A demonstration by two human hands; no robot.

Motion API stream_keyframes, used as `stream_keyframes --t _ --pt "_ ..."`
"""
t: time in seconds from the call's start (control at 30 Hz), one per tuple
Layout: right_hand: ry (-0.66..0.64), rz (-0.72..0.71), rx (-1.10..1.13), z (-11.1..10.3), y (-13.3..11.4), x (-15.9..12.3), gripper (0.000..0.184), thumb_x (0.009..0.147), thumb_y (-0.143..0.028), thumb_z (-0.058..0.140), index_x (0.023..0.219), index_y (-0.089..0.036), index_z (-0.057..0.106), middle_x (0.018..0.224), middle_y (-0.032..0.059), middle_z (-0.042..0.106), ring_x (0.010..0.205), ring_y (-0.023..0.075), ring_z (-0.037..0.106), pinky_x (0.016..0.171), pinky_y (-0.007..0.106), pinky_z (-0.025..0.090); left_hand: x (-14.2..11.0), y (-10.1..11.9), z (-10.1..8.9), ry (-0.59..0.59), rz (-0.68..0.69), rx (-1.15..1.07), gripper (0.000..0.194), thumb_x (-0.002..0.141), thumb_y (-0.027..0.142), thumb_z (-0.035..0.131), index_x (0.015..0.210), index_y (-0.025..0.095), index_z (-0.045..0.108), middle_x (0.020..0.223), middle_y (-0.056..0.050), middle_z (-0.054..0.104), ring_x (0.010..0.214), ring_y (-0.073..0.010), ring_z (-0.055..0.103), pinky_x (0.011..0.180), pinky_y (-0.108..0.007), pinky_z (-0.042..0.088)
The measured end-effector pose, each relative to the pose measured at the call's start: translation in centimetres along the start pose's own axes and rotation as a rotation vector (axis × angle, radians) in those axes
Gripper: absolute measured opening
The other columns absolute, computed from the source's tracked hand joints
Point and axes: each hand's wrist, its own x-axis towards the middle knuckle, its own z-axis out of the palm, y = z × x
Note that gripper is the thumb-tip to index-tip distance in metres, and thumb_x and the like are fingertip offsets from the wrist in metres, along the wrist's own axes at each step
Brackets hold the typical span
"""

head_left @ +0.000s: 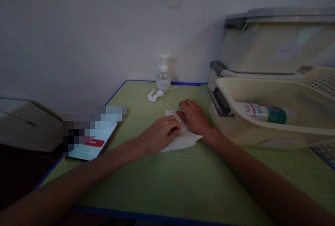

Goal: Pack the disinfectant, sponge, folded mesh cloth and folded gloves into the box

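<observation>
In the head view, a white tissue [180, 143] on the green tabletop [167, 187], near the middle, spread rather flat, with a loose corner toward the right wrist and partly hidden under both hands. Left hand [163, 132] reaching in from the lower left, over the left part of the tissue, fingers curled round toward the thumb with a small dark gap inside the curl; impossible to tell whether pinching a fold or merely resting on top. Right hand [193, 117] laid across the far right part of the tissue, knuckles bent and fingers close together, pointing toward the wall [104, 27]; no telling from here whether gripping paper underneath. Just beyond the hands, a white spray nozzle [156, 95] lying on its side, with a thin tube stretching off to the right. Behind the nozzle, close to the wall, an upright clear pump bottle [163, 79] with a white top. Along the left edge of the table, a phone [87, 152] with a lit screen, partly blurred out. To the right of the right hand, a cream basket [261, 138] with a white and green bottle [265, 113] lying inside; behind, a lidded box [267, 50] with a grey latch.
</observation>
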Motion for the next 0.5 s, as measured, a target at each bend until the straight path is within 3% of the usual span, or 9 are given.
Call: stream_keyframes --t 0.07,0.17,0.27,0.33,0.4,0.5 --pt "0.03 -0.004 0.096 0.3 0.2 0.2 0.01 0.085 -0.015 0.052 0.094 -0.014 0.056 0.098 0.0124 0.059 0.094 0.0251 0.053 0.079 0.038 0.043 1.1 -0.4 0.3 -0.09 -0.005 0.056 0.016 0.085 0.009 0.047 0.078 0.015 0.059 0.079 -0.002 0.063 0.075 -0.0138 0.059 0.075 -0.026 0.048" --pt "0.096 -0.009 0.256 0.0 -0.1 0.8 0.013 0.081 -0.009 0.051 0.092 -0.017 0.054 0.097 0.0093 0.058 0.095 0.0216 0.054 0.082 0.036 0.043 1.9 -1.0 1.3 -0.11 -0.015 0.12 0.013 0.088 0.013 0.046 0.085 0.013 0.059 0.087 -0.006 0.064 0.081 -0.0174 0.06 0.076 -0.03 0.048" --pt "0.188 -0.003 0.409 -1.7 -1.3 0.8 0.021 0.08 -0.005 0.042 0.096 -0.017 0.05 0.103 0.0098 0.057 0.101 0.0186 0.053 0.085 0.034 0.043 1.7 -1.2 2.2 -0.093 -0.026 0.159 0.018 0.089 0.017 0.041 0.092 0.012 0.058 0.093 -0.011 0.063 0.085 -0.0221 0.061 0.077 -0.036 0.049" --pt "0.215 -0.013 0.507 -3.5 -2.3 -0.2 0.021 0.081 -0.006 0.038 0.096 -0.018 0.048 0.101 0.008 0.057 0.096 0.0156 0.055 0.078 0.029 0.046 1.5 -1.2 2.4 -0.094 -0.024 0.171 0.021 0.091 0.019 0.038 0.094 0.012 0.057 0.093 -0.011 0.062 0.084 -0.0224 0.061 0.077 -0.037 0.049" --pt "0.188 -0.039 0.611 -5.4 -2.8 -1.9 0.011 0.081 -0.013 0.043 0.088 -0.019 0.048 0.087 0.0036 0.058 0.079 0.0131 0.058 0.065 0.024 0.047 1.4 -1.1 2.4 -0.099 -0.021 0.18 0.022 0.093 0.021 0.035 0.097 0.014 0.056 0.093 -0.009 0.061 0.084 -0.021 0.061 0.077 -0.035 0.048" --pt "-0.013 0.035 0.926 -7.2 -2.4 -5.5 0.002 0.077 -0.02 0.05 0.076 -0.02 0.049 0.069 -0.0006 0.055 0.062 0.0115 0.053 0.054 0.023 0.042 1.4 -1.0 2.2 -0.115 -0.027 0.194 0.022 0.093 0.023 0.034 0.095 0.016 0.055 0.091 -0.007 0.061 0.079 -0.019 0.06 0.072 -0.033 0.048"
